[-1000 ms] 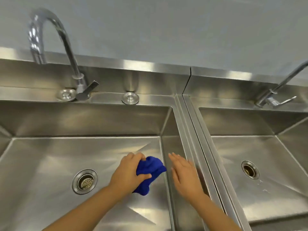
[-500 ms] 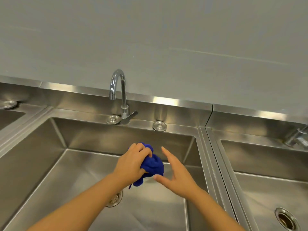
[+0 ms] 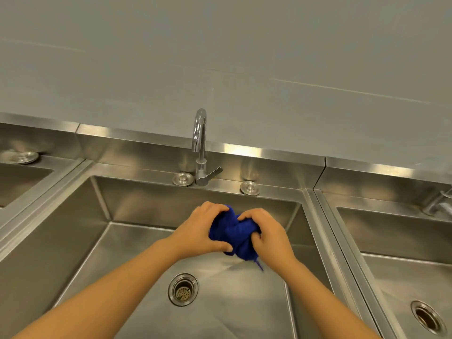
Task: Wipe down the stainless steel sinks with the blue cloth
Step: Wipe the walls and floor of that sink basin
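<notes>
The left hand (image 3: pixel 200 231) and right hand (image 3: pixel 269 234) both clutch the bunched dark-blue cloth (image 3: pixel 232 233) between them, off the floor of the middle rectangular stainless steel sink (image 3: pixel 137 253), back wall just beyond.

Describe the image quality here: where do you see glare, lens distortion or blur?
Head view: bright glare streaks on the backsplash ledge behind the faucet; head view: wide-angle distortion splays the sink rim lines toward the frame edges; head view: left hand, right hand and blue cloth look sharp.

Cloth (image 3: pixel 232 233) between left hand (image 3: pixel 198 228) and right hand (image 3: pixel 271 236), over the middle sink (image 3: pixel 73 241); faucet (image 3: pixel 200 148) behind, drain (image 3: pixel 183 289) in front.
</notes>
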`<action>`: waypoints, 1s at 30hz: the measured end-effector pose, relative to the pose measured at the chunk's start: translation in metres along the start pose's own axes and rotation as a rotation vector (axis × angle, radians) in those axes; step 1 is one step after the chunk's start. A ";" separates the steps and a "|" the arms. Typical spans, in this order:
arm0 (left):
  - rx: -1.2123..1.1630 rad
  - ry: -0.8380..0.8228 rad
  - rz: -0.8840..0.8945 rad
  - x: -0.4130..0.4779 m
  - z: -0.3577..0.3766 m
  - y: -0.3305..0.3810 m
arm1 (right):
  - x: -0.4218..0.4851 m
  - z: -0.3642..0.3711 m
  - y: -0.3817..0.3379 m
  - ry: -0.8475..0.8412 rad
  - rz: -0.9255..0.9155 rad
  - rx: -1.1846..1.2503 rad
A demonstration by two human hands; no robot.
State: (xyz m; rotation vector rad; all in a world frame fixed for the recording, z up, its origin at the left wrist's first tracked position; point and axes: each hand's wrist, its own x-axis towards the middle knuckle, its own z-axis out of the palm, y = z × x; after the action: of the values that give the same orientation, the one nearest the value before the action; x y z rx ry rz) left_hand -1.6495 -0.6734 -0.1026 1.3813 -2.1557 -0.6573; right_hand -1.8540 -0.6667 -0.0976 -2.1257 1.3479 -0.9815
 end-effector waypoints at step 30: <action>-0.025 -0.097 -0.102 0.015 -0.014 -0.028 | -0.018 -0.003 0.002 -0.168 0.500 -0.143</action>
State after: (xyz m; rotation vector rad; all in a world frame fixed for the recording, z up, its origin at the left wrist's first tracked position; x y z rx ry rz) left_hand -1.6273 -0.6992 -0.1078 1.4828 -2.1544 -0.8022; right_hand -1.8626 -0.6515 -0.1028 -1.7772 1.7803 -0.5074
